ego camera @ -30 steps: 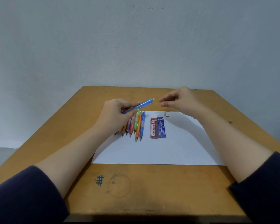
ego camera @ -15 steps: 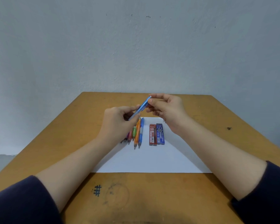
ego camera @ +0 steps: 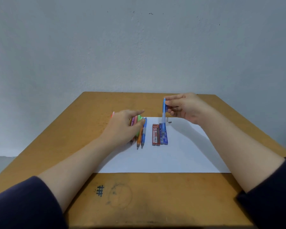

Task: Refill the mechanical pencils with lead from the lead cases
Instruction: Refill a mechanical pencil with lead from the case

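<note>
Pinching a blue mechanical pencil [ego camera: 164, 111] near its top end with the right grip [ego camera: 185, 108], thumb and fingertips curled round the barrel. Held almost upright in the air, tip downward and blurred, over the far end of the blue lead case [ego camera: 164, 138]; cannot tell whether touching it or just clear.

Lying flat beside that, long sides touching, a red lead case [ego camera: 155, 137] on its left. Just beyond the cases, two small grey bits [ego camera: 168, 121], too small to make out.

Further left, reaching over a row of pencils [ego camera: 139, 137] with the left grip [ego camera: 124, 126]: released, fingers stretched out across the far ends of the barrels, thumb low against the near side. Orange and blue barrels showing at the right edge of the row, tips toward the person; a pink end poking out past the knuckles on the left.

All laid on a sheet of white paper [ego camera: 180, 154], spread on a worn wooden table [ego camera: 73, 138]. Nearer the person, an inked hash mark [ego camera: 100, 190] beside a faint scribbled circle. Dark sleeves [ego camera: 20, 204] pushed up both forearms. Behind, a plain grey wall [ego camera: 139, 47].
</note>
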